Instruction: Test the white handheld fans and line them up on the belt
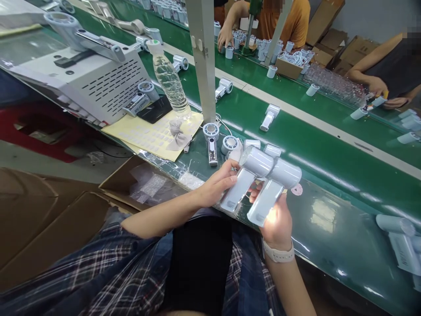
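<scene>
Two pale grey handheld fans lie side by side in my hands, tilted, with their round heads away from me. My left hand point(215, 186) grips the left fan point(239, 189), its thumb along the handle's edge. Around the handle of the right fan point(267, 202) my right hand point(278, 219) is closed, the fingertips showing between the two handles. Just beyond them, a fan with a dark display strip point(212, 149) lies on the glass bench, next to another round fan head point(229, 144).
A water bottle point(171, 83) stands on a yellow sticker sheet point(131, 134) beside a vented white machine point(95, 83). A metal post point(205, 66) rises ahead. More fans sit on the green belt point(296, 140). Beyond it, people handle parts. Fans point(399, 245) lie far right.
</scene>
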Motion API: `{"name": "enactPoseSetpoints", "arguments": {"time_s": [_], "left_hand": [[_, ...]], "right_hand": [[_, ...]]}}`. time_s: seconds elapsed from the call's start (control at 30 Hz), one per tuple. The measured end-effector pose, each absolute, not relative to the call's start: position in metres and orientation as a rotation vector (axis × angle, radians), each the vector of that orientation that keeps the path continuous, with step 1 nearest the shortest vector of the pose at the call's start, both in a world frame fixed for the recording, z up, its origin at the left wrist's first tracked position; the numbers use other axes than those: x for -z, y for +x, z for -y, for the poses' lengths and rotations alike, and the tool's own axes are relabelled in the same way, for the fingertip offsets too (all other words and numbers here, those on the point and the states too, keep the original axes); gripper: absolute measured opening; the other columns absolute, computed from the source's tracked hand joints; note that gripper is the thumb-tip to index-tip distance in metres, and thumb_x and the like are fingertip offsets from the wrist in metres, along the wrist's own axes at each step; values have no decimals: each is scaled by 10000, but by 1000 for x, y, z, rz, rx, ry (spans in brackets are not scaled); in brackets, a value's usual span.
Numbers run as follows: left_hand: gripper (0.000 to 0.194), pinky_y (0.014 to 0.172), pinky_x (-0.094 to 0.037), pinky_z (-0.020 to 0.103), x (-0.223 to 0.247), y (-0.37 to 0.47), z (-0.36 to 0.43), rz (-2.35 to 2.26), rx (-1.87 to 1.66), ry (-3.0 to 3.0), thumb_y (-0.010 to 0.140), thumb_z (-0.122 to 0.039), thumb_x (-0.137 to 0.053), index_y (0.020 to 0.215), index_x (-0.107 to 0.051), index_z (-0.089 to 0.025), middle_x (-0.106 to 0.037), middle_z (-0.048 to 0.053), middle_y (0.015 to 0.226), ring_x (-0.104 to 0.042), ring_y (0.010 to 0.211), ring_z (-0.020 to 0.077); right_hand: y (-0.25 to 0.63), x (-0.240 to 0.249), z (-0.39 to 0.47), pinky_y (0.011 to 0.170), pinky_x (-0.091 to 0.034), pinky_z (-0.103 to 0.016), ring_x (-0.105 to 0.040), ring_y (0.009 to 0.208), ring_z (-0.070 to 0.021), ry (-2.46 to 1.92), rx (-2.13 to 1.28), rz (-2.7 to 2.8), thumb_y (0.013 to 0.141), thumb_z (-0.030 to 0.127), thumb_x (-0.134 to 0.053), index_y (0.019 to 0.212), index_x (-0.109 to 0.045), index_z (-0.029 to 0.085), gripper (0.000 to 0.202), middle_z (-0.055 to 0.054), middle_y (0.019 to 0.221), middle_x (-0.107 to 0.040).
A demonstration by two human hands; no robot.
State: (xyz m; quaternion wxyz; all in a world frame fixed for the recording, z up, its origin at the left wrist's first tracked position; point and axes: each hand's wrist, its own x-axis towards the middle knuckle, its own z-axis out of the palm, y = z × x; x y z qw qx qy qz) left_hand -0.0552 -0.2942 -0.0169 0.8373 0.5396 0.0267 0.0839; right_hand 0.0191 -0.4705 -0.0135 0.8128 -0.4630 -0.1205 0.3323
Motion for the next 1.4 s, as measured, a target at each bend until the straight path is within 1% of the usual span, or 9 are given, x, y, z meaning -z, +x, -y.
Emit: {"name": "enactPoseSetpoints", "arguments": {"time_s": [0.17,0.3,0.43,0.6,0.9,1.03,1.17,1.27,1.4], "left_hand": [[454,784,-599,364,10,-60,293,6,-144,1065,928,-503,-710,1186,-447,-237,-754,56,1018,-760,839,221],[626,796,-598,349,4,-57,293,-21,-69,966,789,-452,-866,1234,-502,-204,-729,69,999,-742,825,211],[676,701,-554,286,4,-54,294,-125,60,909,663,-354,-948,1186,-570,-154,-688,40,919,-686,720,162],[496,717,-538,281,10,-51,294,-200,23,808,721,-308,-837,1139,-622,-152,-712,73,1018,-688,822,182],[667,825,-556,331,7,-51,290,-177,-75,1013,754,-286,-851,1355,-591,-159,-724,148,1235,-737,986,253],[857,857,-552,327,11,-50,290,-216,-98,1038,639,-304,-963,1393,-580,-164,-716,141,1239,-719,980,221],[970,853,-556,351,15,-49,289,-235,-94,1021,549,-405,-1014,1385,-575,-184,-699,131,1227,-710,954,217],[1008,858,-557,362,16,-50,289,-251,-95,1046,530,-419,-1019,1400,-556,-204,-683,140,1260,-700,981,223],[959,898,-558,386,13,-50,287,-264,-98,1176,591,-348,-979,1427,-527,-210,-675,151,1296,-686,1055,243]], "right_hand": [[18,14,473,901,-615,-544,-752,959,-317,-1025,-644,199,903,615,-691,1108,-758,254,421,-96,1092,-794],[18,9,475,966,-579,-525,-704,1047,-296,-1015,-652,147,926,543,-655,1161,-738,272,368,-70,1077,-770],[19,3,472,806,-596,-410,-653,815,-219,-939,-725,116,906,521,-613,1150,-755,242,397,-35,869,-702],[21,4,470,624,-535,-330,-565,645,-173,-897,-751,145,890,509,-585,884,-712,218,318,-25,732,-629],[26,9,475,495,-517,-296,-642,692,-191,-858,-663,143,838,463,-670,999,-717,246,274,-26,849,-686],[30,14,481,570,-598,-348,-698,757,-219,-885,-578,118,808,436,-735,1007,-729,244,277,-34,886,-742],[31,16,481,756,-644,-442,-732,789,-223,-959,-498,56,887,390,-664,1188,-684,271,325,-32,914,-779],[31,16,476,770,-642,-463,-754,808,-232,-1005,-505,17,921,364,-616,1302,-613,316,384,-17,928,-787],[29,18,474,791,-643,-494,-762,764,-242,-1065,-504,1,910,357,-589,1251,-627,290,350,-7,868,-780]]}}
